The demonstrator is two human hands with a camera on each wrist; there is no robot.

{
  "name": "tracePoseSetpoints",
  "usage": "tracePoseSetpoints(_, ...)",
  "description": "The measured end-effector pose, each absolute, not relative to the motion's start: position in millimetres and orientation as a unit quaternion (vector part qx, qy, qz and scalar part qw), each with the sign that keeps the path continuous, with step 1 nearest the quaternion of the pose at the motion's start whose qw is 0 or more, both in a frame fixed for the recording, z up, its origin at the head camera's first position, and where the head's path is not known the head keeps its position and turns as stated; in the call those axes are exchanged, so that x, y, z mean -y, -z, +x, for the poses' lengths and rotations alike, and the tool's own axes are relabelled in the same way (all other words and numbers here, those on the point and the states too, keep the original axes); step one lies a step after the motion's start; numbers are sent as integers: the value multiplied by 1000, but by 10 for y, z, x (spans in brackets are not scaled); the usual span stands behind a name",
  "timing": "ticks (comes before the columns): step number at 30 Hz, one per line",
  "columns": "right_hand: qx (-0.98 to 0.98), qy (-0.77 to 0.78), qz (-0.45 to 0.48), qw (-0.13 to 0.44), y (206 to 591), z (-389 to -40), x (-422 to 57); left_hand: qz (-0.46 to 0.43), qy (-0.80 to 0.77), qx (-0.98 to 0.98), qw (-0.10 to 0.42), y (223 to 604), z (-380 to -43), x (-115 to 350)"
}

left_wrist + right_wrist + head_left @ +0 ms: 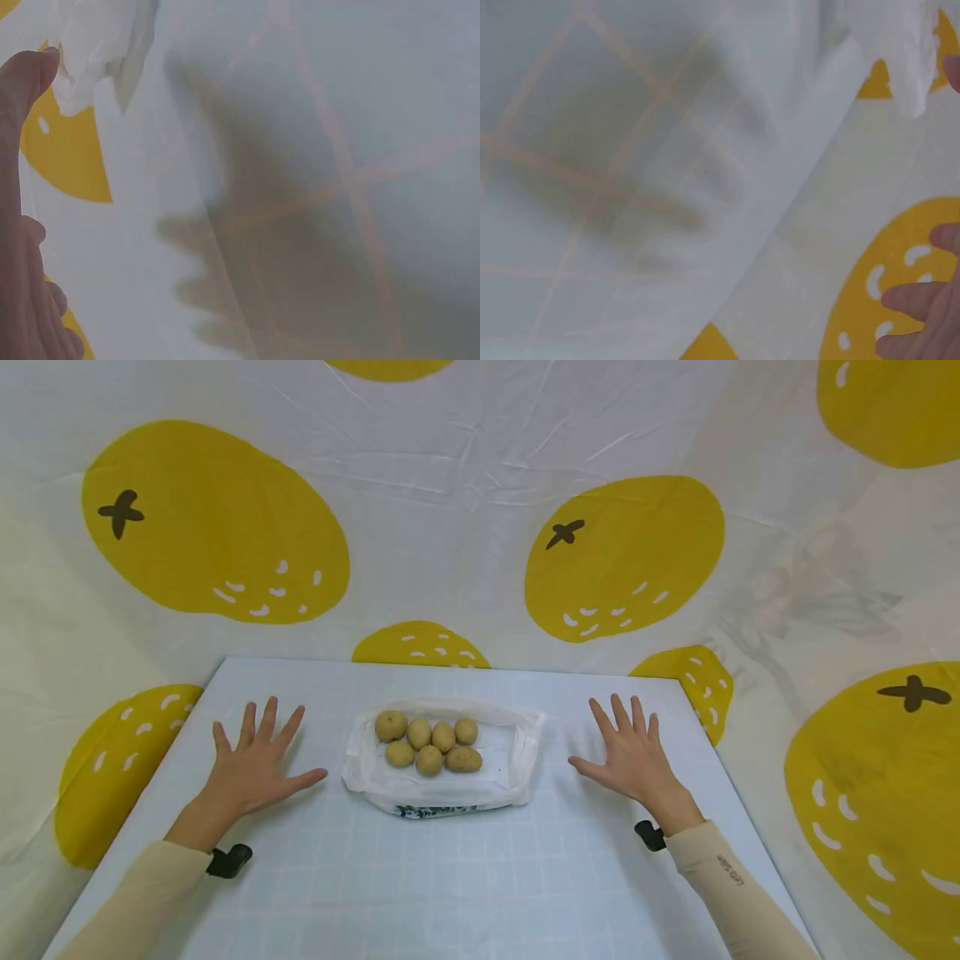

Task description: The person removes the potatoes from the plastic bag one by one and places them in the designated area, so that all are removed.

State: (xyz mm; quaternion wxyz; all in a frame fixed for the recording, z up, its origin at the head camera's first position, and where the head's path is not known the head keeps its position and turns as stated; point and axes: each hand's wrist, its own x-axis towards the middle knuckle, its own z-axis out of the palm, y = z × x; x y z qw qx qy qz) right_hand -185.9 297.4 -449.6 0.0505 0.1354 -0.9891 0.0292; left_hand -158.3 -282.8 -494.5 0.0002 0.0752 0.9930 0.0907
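Observation:
Several potatoes [429, 760] lie in two rows in a shallow container lined with a white plastic bag [517, 752], mostly toward its left side. Dark print shows on the bag's front edge. To the left of the bag, my left hand [255, 772] is spread wide above the table, thumb pointing at the bag and nothing held. On the other side my right hand [630, 760] is likewise spread, its thumb toward the bag. Both wrist views show hand shadows on the table and a part of the white bag [105, 45].
The table [465, 877] has a pale blue cover with a faint grid. Behind and beside it hangs a white cloth [450, 543] printed with big yellow fruit. Each wrist carries a small black camera [229, 861].

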Motion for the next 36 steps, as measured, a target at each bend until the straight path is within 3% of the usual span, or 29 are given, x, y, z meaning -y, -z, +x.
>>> tracePoseSetpoints(9,980,-49,181,67,4419,-1880,-2636,84,-140,-986,23,5021,-1638,2650)
tracePoseSetpoints(16,973,-54,214,64,4362,-1923,-2349,107,-175,-979,12,5113,-1690,2457)
tracePoseSetpoints(24,962,-84,248,71,4390,-1924,-2075,110,-293,-949,32,5202,-1752,2247)
tracePoseSetpoints(36,949,-181,259,20,4368,-2042,-1772,103,-375,-921,-20,5339,-1891,1973)
